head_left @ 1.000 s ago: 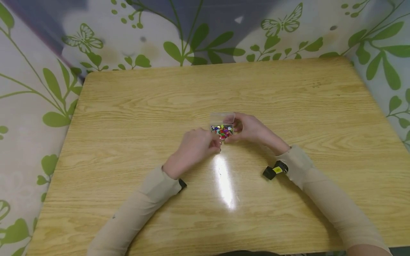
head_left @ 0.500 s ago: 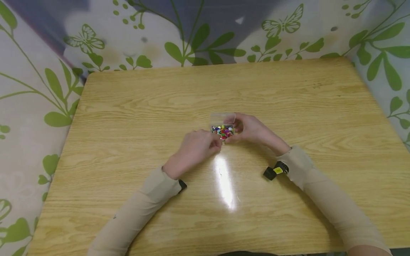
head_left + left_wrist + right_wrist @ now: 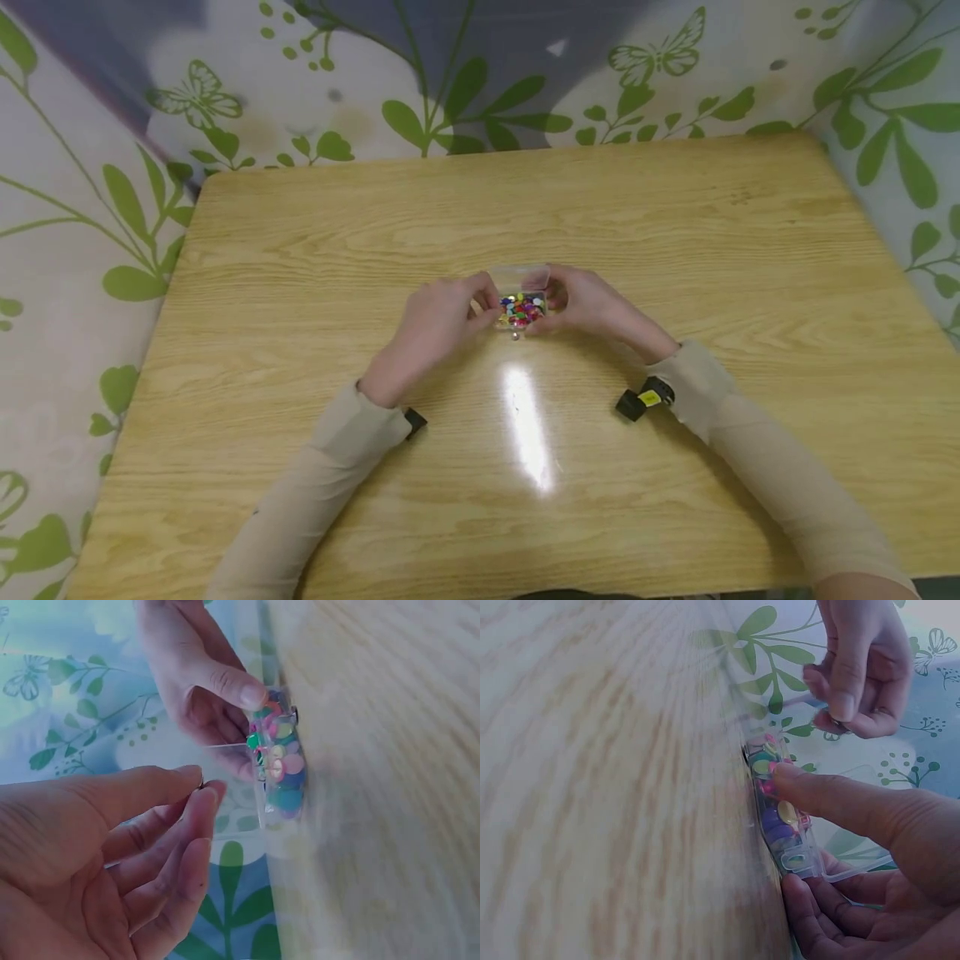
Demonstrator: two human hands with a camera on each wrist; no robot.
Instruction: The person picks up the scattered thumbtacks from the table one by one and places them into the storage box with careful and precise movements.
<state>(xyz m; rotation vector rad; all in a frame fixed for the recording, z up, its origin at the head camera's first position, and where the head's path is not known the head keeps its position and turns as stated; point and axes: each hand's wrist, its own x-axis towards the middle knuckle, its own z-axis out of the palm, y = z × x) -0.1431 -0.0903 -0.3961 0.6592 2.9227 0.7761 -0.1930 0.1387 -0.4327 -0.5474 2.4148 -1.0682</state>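
Observation:
A small clear plastic box, lid raised, stands on the table filled with colourful flat-backed gems. My right hand holds the box from its right side, thumb on the front wall and other fingers behind. Just left of the box, my left hand is lifted off the table. Thumb and forefinger pinch a tiny dark-edged gem there, seen nearly edge-on; its colour is unclear. A loose silvery gem lies against the box's front.
The wood-grain table extends around both hands. A bright light reflection crosses its surface in front of the box. Behind the table's far edge hangs a covering printed with green leaves and butterflies.
My left hand has moved from the box's front away to its left and slightly back, fingertips pinched. The silvery gem at the box's front now shows plainly. My right hand stays on the box.

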